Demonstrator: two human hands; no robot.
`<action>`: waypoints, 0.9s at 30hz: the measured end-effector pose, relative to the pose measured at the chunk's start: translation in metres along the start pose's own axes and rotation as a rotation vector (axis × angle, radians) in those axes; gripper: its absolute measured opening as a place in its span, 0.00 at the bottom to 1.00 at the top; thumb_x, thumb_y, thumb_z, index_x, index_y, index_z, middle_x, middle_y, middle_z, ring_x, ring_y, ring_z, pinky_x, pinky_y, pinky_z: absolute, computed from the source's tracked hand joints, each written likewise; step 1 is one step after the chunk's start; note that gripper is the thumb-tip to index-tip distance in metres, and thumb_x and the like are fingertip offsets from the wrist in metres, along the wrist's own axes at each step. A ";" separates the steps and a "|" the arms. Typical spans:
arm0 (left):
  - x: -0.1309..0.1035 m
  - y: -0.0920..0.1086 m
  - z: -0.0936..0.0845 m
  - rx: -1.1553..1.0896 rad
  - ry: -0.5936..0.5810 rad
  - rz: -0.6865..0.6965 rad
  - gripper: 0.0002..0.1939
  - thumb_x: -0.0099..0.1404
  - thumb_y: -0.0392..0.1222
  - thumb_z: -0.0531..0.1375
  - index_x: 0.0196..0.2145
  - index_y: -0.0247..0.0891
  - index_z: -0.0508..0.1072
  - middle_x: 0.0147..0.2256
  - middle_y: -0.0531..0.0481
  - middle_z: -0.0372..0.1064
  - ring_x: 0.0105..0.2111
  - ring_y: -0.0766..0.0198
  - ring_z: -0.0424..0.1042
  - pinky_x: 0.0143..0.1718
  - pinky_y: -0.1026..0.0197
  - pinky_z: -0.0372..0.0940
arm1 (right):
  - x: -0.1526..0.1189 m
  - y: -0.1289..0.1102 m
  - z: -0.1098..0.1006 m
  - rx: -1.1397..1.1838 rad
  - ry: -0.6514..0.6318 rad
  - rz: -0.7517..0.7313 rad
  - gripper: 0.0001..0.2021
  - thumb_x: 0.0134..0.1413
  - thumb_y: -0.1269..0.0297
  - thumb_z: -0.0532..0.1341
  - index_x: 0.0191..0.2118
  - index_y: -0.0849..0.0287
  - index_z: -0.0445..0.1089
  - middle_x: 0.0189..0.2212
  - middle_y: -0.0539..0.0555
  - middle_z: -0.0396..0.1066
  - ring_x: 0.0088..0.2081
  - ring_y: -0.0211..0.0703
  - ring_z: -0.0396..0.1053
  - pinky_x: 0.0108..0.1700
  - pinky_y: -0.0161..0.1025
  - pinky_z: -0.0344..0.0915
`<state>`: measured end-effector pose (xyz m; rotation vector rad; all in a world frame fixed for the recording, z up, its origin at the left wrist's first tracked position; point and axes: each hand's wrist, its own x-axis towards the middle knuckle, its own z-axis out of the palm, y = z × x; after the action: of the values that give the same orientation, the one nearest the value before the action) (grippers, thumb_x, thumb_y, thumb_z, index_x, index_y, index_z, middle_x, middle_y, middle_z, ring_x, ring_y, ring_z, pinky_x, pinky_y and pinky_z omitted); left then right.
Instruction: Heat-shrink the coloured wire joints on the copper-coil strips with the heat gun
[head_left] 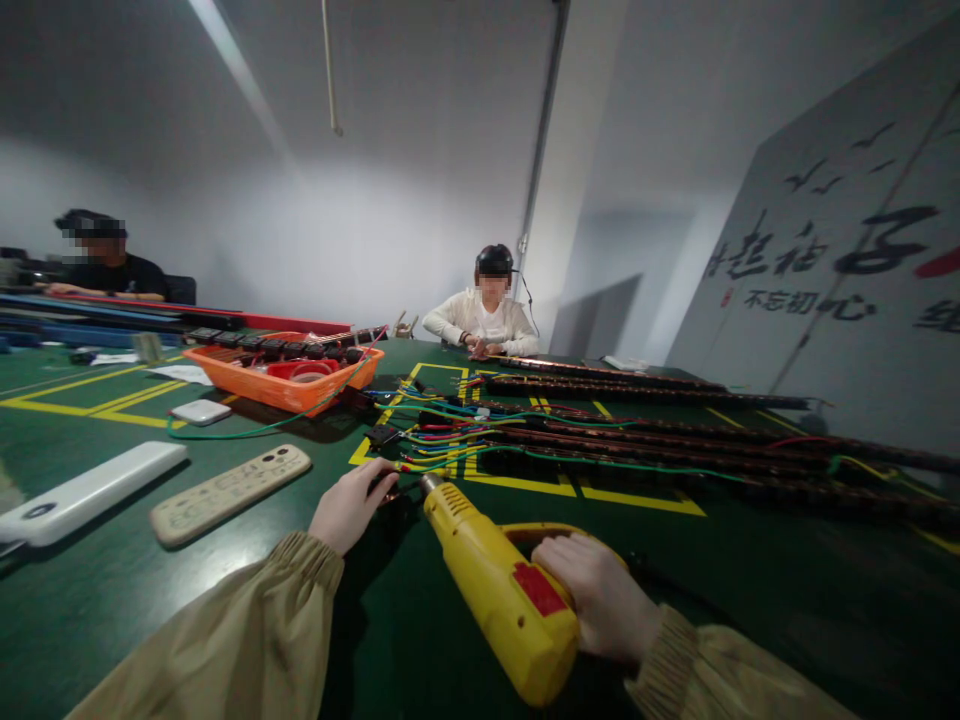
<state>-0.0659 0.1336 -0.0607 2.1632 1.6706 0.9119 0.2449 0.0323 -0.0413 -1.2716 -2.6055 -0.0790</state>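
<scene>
Tabletop (112, 620); slim gap, left hand (351, 507) to nozzle (430, 485)

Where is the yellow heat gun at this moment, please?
In the head view, the yellow heat gun is at lower centre, held in the right-hand grip, its nozzle just right of the left-hand grip.

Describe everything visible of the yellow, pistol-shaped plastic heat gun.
The yellow, plastic-looking heat gun has a long, rounded body with slots near its front, a short metallic-looking nozzle, a red patch by the rear and a yellow handle, partly hidden by the bare right hand gripping it. It slants over the green tabletop, nozzle pointing away from the person and leftward, close to the left hand. Whether it is running cannot be told.
</scene>
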 end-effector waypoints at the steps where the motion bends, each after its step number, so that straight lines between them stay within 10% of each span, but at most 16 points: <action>1: 0.000 0.000 0.000 0.006 0.002 0.002 0.16 0.65 0.53 0.46 0.40 0.45 0.69 0.40 0.53 0.71 0.40 0.64 0.69 0.38 0.65 0.60 | -0.001 0.002 0.000 -0.001 0.006 0.006 0.11 0.53 0.56 0.55 0.32 0.59 0.63 0.30 0.54 0.67 0.32 0.42 0.63 0.34 0.38 0.54; 27: -0.002 0.009 0.003 0.280 0.024 0.039 0.17 0.69 0.42 0.41 0.47 0.49 0.65 0.44 0.55 0.67 0.39 0.65 0.71 0.34 0.63 0.60 | -0.006 -0.015 0.003 0.022 0.045 -0.084 0.13 0.48 0.59 0.54 0.38 0.61 0.65 0.31 0.57 0.69 0.32 0.44 0.67 0.36 0.40 0.59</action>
<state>-0.0574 0.1299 -0.0587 2.3777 1.8715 0.7535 0.2357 0.0190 -0.0447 -1.1391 -2.6138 -0.0929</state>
